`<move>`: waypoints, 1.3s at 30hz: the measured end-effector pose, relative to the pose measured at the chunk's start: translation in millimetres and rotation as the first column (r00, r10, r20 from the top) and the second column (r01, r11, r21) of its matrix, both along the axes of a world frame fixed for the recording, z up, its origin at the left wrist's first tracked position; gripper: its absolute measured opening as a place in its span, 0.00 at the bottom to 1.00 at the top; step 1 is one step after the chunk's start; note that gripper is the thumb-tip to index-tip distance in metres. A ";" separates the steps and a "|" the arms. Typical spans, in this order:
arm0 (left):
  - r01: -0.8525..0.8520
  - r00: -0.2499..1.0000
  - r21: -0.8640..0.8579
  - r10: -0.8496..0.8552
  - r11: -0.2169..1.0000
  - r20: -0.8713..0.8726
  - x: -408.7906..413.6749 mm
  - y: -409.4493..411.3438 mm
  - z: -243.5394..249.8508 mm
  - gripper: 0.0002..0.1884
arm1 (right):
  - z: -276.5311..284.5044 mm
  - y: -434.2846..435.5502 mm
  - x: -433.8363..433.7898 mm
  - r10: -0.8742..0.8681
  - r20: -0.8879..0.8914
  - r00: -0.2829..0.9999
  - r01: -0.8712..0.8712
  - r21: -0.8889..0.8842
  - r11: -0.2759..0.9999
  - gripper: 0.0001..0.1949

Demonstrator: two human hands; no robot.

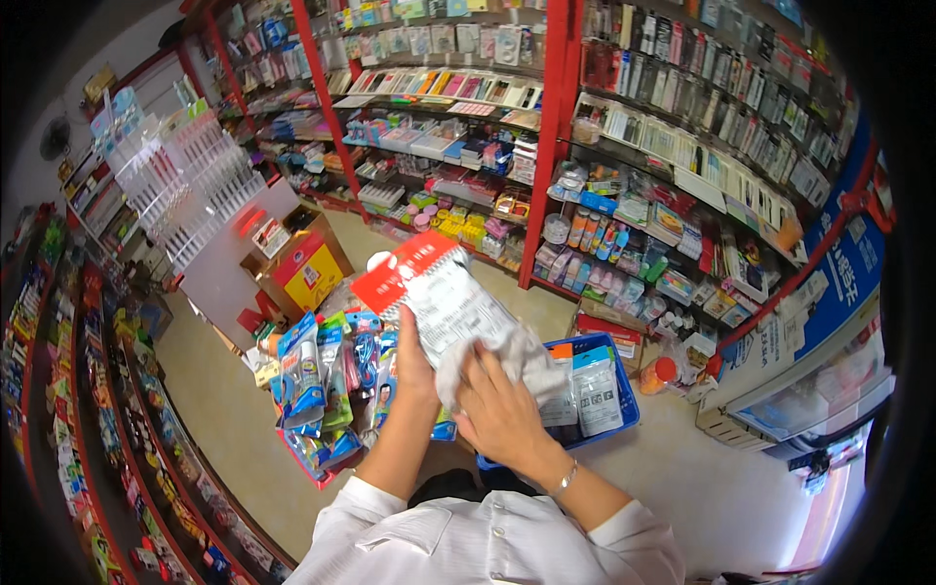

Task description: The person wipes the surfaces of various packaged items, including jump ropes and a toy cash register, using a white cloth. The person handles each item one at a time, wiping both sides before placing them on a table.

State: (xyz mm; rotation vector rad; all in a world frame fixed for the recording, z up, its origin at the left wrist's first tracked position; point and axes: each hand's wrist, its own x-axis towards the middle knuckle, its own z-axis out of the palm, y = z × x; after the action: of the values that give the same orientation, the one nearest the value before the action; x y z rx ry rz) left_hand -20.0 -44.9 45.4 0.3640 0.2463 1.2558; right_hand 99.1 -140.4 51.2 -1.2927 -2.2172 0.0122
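Note:
A white plastic package with a red header (455, 300) is held up in front of me, its printed side facing the camera. My left hand (415, 358) grips its left edge, the thumb lying on the front. A pale grey cloth (541, 369) is bunched under my right hand (497, 402), which presses it against the package's lower part. Below to the right, a blue plastic basket (627, 395) holds several packets, one with a blue header (596, 391). To the left is a pile of colourful packaged goods, including a blue blister pack (300, 376).
Shelves with red posts (552, 146) full of stationery stand ahead. Cardboard boxes (311, 259) and a white pen display rack (194, 183) are at the left, beyond the pile. Curved snack shelves (128, 439) line the far left. A red-lidded jar (658, 374) and a freezer (812, 373) are at right.

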 end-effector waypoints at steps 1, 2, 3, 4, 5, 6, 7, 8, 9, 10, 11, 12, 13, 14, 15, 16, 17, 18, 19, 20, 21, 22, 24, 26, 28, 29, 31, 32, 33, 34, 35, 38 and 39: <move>-0.031 0.999 0.013 0.030 0.999 0.020 -7.4 4.9 4.0 0.31 | -12.1 -8.1 2.7 0.005 0.049 0.999 -0.006 0.006 1.000 0.28; -0.067 0.998 0.051 0.068 0.996 -0.013 -15.8 7.5 2.7 0.31 | -22.5 -12.7 6.2 0.010 0.098 0.995 -0.011 0.013 1.000 0.28; -0.098 0.995 0.053 0.098 0.994 -0.004 -17.4 9.2 2.3 0.31 | -30.6 -11.6 10.9 -0.022 0.034 0.999 0.020 0.059 0.998 0.28; -0.124 0.992 0.048 0.124 0.991 -0.001 -18.9 10.2 1.5 0.30 | -39.3 -9.7 13.9 -0.055 -0.038 0.998 0.058 0.095 0.994 0.27; -0.149 0.989 0.044 0.149 0.988 0.002 -20.2 10.3 1.0 0.30 | -47.9 -8.4 16.6 -0.086 -0.110 0.990 0.100 0.127 0.987 0.27; -0.169 0.986 0.000 0.169 0.986 -0.007 -20.8 7.4 4.7 0.29 | -53.8 -7.2 17.8 -0.122 -0.223 0.967 0.127 0.009 0.992 0.27; -0.170 0.985 -0.011 0.170 0.985 0.004 -21.6 4.9 6.4 0.29 | -57.0 0.6 15.7 -0.160 -0.389 0.907 0.175 0.002 0.985 0.27; -0.171 0.985 -0.023 0.171 0.985 0.015 -22.3 2.3 7.3 0.29 | -56.2 11.9 13.1 -0.192 -0.542 0.818 0.221 -0.013 0.975 0.27; -0.176 0.984 -0.033 0.177 0.984 0.025 -23.7 -0.2 7.0 0.29 | -54.1 22.7 9.9 -0.212 -0.680 0.702 0.258 -0.035 0.966 0.26; -0.226 0.974 -0.020 0.225 0.974 -0.018 -22.5 -1.4 1.9 0.29 | -52.6 30.4 8.0 -0.226 -0.825 0.518 0.192 -0.145 0.971 0.26; -0.224 0.975 -0.012 0.224 0.975 -0.006 -23.2 -0.3 -1.1 0.29 | -50.8 38.5 6.3 -0.255 -0.918 0.303 0.099 -0.236 0.967 0.26; -0.224 0.975 -0.005 0.224 0.975 0.008 -23.8 1.0 -3.7 0.29 | -49.1 45.6 5.3 -0.299 -0.951 0.077 -0.014 -0.300 0.954 0.26; -0.225 0.974 0.003 0.225 0.974 0.022 -25.3 1.8 -5.2 0.29 | -48.3 49.2 3.8 -0.354 -0.924 -0.146 -0.139 -0.335 0.932 0.26; -0.229 0.973 -0.013 0.229 0.973 0.021 -27.7 3.1 -4.8 0.29 | -46.5 49.3 0.2 -0.395 -0.893 -0.213 -0.203 -0.355 0.913 0.25; -0.258 0.966 -0.023 0.259 0.966 0.015 -30.9 4.5 -2.7 0.29 | -43.9 46.5 -6.8 -0.444 -0.853 -0.273 -0.265 -0.377 0.887 0.25; -0.287 0.958 -0.029 0.287 0.957 -0.001 -35.2 7.6 2.7 0.30 | -42.2 42.7 -16.8 -0.493 -0.802 -0.336 -0.331 -0.390 0.859 0.25; -0.314 0.949 -0.036 0.314 0.949 -0.017 -39.8 13.1 6.8 0.30 | -41.3 38.7 -27.2 -0.542 -0.743 -0.393 -0.395 -0.395 0.829 0.25; -0.339 0.940 -0.030 0.339 0.940 0.021 -47.9 20.0 9.7 0.30 | -43.4 28.8 -40.4 -0.573 -0.773 -0.273 -0.389 -0.456 0.800 0.25; -0.411 0.912 -0.017 0.411 0.912 0.012 -56.6 30.0 11.2 0.30 | -52.3 13.2 -43.9 -0.507 -0.851 0.134 -0.417 -0.513 0.751 0.22; -0.478 0.878 -0.004 0.478 0.878 0.003 -65.2 41.7 11.4 0.30 | -61.1 -2.0 -46.7 -0.312 -0.815 0.489 -0.390 -0.524 0.757 0.20; -0.542 0.840 0.014 0.542 0.840 -0.001 -74.0 49.2 14.0 0.30 | -65.2 -8.7 -52.3 -0.183 -0.729 0.660 -0.412 -0.554 0.723 0.18; -0.569 0.820 0.059 0.571 0.820 -0.027 -83.2 53.7 19.2 0.29 | -70.5 -9.2 -50.9 -0.201 -0.746 0.635 -0.368 -0.521 0.770 0.17; -0.604 0.763 0.215 0.635 0.767 -0.118 -102.0 50.3 29.0 0.27 | -88.1 -3.5 -35.2 -0.229 -0.783 0.578 -0.272 -0.450 0.851 0.15; -0.581 0.533 0.394 0.699 0.712 -0.476 -126.1 54.1 15.7 0.23 | -84.4 6.0 4.8 -0.545 -0.779 0.310 -0.292 -0.624 0.725 0.20; -0.314 0.011 0.692 0.731 0.650 -0.682 -122.5 48.0 10.9 0.22 | -90.0 9.8 38.7 -0.593 -0.804 -0.045 -0.426 -0.521 0.740 0.19; -0.187 -0.233 0.732 0.695 0.655 -0.681 -113.5 49.8 -1.7 0.21 | -102.1 6.6 53.2 -0.583 -0.806 -0.106 -0.388 -0.506 0.770 0.19; 0.069 -0.681 0.719 0.559 0.691 -0.472 -103.5 58.4 -49.2 0.22 | -96.1 -3.4 63.5 -0.605 -0.787 -0.122 -0.376 -0.527 0.762 0.19; 0.048 -0.695 0.641 0.487 0.766 -0.529 -98.1 62.6 -67.2 0.21 | -100.2 -9.5 68.3 -0.607 -0.786 -0.122 -0.371 -0.531 0.762 0.18; 0.026 -0.705 0.554 0.408 0.832 -0.581 -93.1 66.5 -86.1 0.20 | -107.7 -16.2 74.8 -0.611 -0.783 -0.121 -0.362 -0.538 0.761 0.18; 0.007 -0.713 0.459 0.327 0.888 -0.621 -88.7 71.3 -105.0 0.20 | -115.3 -23.0 82.2 -0.614 -0.780 -0.121 -0.350 -0.545 0.762 0.18; -0.023 -0.750 0.381 0.236 0.924 -0.618 -86.7 76.1 -127.5 0.18 | -123.7 -31.0 93.4 -0.635 -0.757 -0.153 -0.323 -0.569 0.756 0.18; -0.075 -0.770 0.235 0.093 0.969 -0.631 -75.5 86.2 -175.0 0.22 | -144.9 -60.1 132.6 -0.695 -0.676 -0.246 -0.202 -0.665 0.719 0.19; -0.087 -0.784 0.181 0.044 0.980 -0.620 -68.4 86.3 -182.9 0.25 | -149.4 -72.4 147.2 -0.685 -0.665 -0.297 -0.206 -0.656 0.726 0.19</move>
State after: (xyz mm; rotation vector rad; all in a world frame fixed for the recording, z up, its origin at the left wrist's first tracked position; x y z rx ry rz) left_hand -88.3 41.4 -137.5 1.7260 2.3717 0.3274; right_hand 246.3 -212.8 -98.2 -1.1823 -0.2208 1.2480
